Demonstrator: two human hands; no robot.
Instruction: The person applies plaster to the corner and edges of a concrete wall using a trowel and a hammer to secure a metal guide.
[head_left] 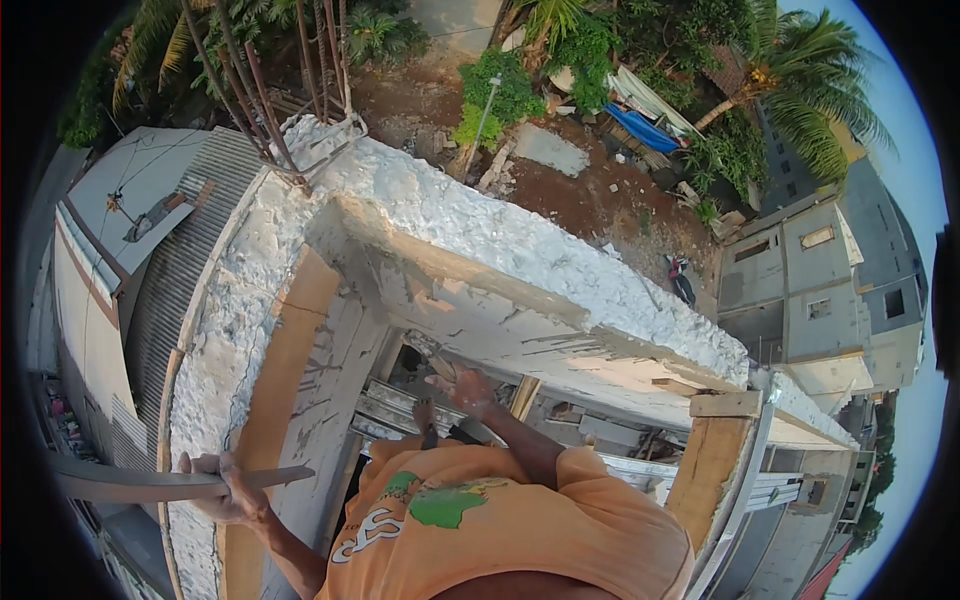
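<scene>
My left hand (pixel 228 492) is closed around a long, flat grey-brown bar (pixel 130 482). The bar crosses the rough concrete wall top (pixel 200 400) at the left, its short end pointing inward and its long end running out past the wall. Whether it is wood or metal, I cannot tell. My right hand (pixel 468 390) is in front of my body, fingers stretched out and apart, above the space between the walls. Nothing is clearly visible in it. A bare foot (pixel 426 418) shows just left of that hand.
Rough concrete (pixel 520 260) tops the far wall. Timber boards (pixel 290 330) line the left wall's inner face; another timber form (pixel 708 460) stands at the right. Rusty steel bars (pixel 325 60) rise from the far left corner. Lower down outside lies a corrugated roof (pixel 190 230).
</scene>
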